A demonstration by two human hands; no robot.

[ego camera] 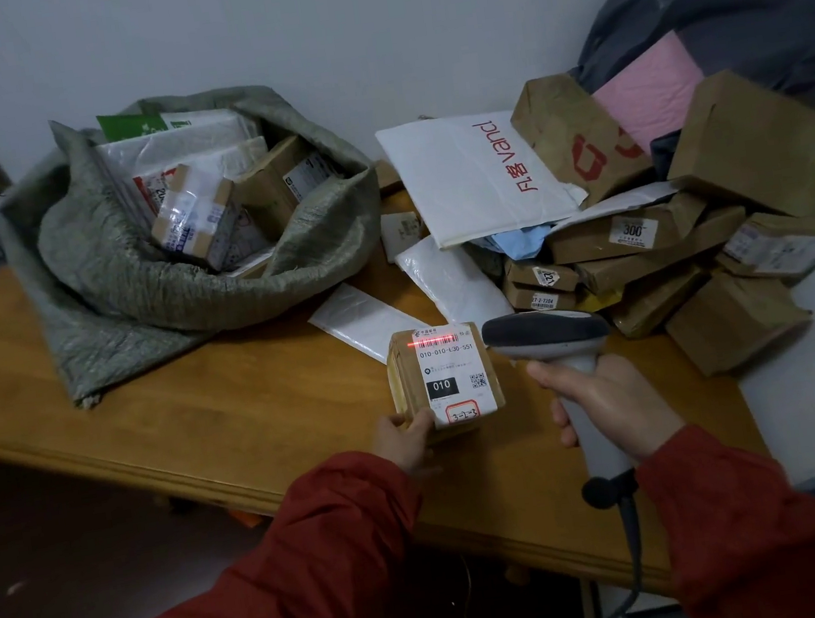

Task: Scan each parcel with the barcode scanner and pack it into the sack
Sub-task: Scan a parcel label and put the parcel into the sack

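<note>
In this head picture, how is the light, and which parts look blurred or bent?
Head view: the light is dim and flat; the scanner throws a glowing red line on the parcel label, sharp at centre; the brown boxes at the right edge smear; the table edge bows, a wide-angle effect.

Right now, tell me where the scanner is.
Head view, right of centre: the scanner is in the right hand, beside the box held by the left hand.

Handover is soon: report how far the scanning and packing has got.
Done: several parcels sit in the green sack. In hand: left hand holds a small box, right hand aims the scanner, red line on its barcode. Left: the pile of parcels beside the sack.
</note>
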